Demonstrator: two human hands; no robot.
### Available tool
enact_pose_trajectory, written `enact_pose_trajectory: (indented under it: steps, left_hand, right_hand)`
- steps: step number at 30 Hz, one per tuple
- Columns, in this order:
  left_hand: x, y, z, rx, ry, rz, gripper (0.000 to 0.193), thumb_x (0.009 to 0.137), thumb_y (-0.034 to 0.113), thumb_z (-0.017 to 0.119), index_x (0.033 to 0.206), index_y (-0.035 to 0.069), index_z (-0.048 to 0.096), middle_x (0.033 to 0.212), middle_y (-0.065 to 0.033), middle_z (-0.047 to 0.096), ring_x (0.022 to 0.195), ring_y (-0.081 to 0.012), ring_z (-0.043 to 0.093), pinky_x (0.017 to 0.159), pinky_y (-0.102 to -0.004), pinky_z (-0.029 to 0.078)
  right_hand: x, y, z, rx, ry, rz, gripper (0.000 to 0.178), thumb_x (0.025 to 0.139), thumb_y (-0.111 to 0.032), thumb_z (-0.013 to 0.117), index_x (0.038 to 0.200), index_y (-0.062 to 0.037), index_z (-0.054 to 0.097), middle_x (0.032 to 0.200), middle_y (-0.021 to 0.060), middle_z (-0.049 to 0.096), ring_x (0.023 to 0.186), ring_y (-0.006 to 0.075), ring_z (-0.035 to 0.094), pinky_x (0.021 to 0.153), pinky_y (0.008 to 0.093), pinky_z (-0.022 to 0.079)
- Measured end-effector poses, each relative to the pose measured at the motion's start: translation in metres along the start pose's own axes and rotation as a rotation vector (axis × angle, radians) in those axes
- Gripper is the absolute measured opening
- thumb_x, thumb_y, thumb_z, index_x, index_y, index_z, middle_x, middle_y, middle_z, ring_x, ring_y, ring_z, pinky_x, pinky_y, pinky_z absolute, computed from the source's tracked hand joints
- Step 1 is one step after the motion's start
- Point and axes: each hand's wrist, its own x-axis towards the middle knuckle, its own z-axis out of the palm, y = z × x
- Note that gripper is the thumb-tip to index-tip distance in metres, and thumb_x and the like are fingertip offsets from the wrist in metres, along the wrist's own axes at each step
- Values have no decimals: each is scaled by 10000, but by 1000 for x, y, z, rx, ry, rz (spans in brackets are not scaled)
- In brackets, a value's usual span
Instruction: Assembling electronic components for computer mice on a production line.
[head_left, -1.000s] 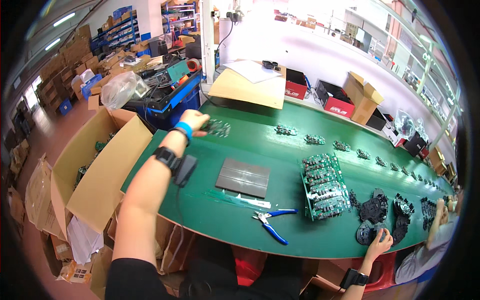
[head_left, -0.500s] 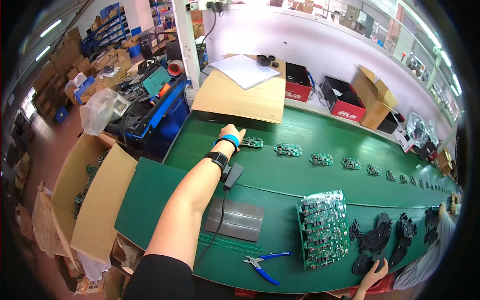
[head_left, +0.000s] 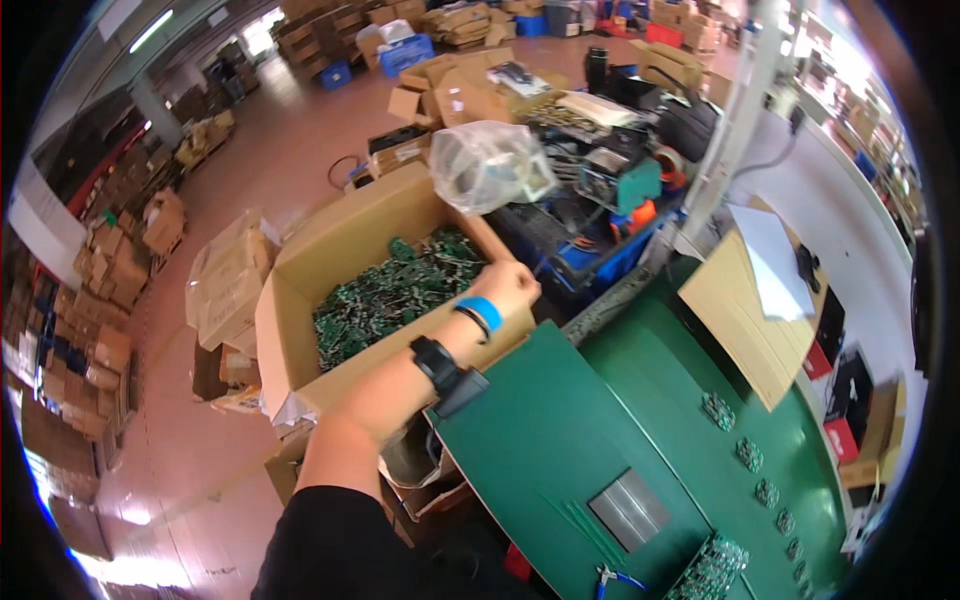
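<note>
My left hand (head_left: pixel 508 285) is closed above the near right edge of an open cardboard box (head_left: pixel 430 355). Its fingers are curled, and whatever they may hold is hidden. Below and left of the hand, a heap of green circuit boards (head_left: pixel 390 290) lies inside the box. A blue band and a black wrist strap with a dark clip (head_left: pixel 445 375) are on the left wrist. My right hand is out of view.
A green worktable (head_left: pixel 530 410) carries a grey metal plate (head_left: pixel 629 509), blue-handled cutters (head_left: pixel 615 580) and a panel of circuit boards (head_left: pixel 712 570). Separate circuit boards (head_left: pixel 749 455) line the green belt. Beyond the box stand a clear plastic bag (head_left: pixel 485 165) and a cluttered blue bin (head_left: pixel 610 265).
The view has swung left. My left hand has moved from a circuit board on the belt to over the box edge. The hand at the lower right has left the view.
</note>
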Motion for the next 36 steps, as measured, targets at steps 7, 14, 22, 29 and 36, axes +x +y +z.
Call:
enact_pose_trajectory:
  steps: [7,14,22,29,36]
  left_hand:
    - [21,-217,-140,175,-85,-499,281,696,273,659,843,34,669,817,-168,657,755,-278,644,729,-369,498]
    - [57,-248,-88,374,-366,-253,969,538,448,782,1330,72,371,1358,-196,353,1255,-380,303,1038,-438,284]
    - [89,-224,-53,152,-108,-336,647,639,498,716,1037,16,547,1079,-215,518,1036,-359,499,893,-394,413]
    - [41,-253,-70,377,-216,-669,877,746,648,529,1209,-87,407,1243,-295,424,1156,-406,429,965,-448,371]
    - [34,-300,-41,210,-392,-905,1080,650,762,511,1310,-67,301,1309,-242,392,1219,-369,374,1011,-413,329]
  right_hand:
    - [71,-69,133,41,-374,235,317,828,-52,586,1138,-9,540,1034,58,571,975,159,520,870,296,390]
    - [102,-87,183,4,-369,257,310,820,-30,581,1128,-20,545,1017,48,576,982,155,520,869,294,390]
    - [135,-91,204,-184,-458,238,290,818,-40,594,1103,-13,546,998,27,580,932,126,526,817,271,415]
    - [227,-202,331,-537,-992,-429,266,820,-107,624,1038,36,574,1019,121,587,868,202,562,766,314,453]
    - [334,-223,459,-391,-1056,-498,412,749,-92,681,1130,-38,534,851,10,546,788,90,517,666,223,426]
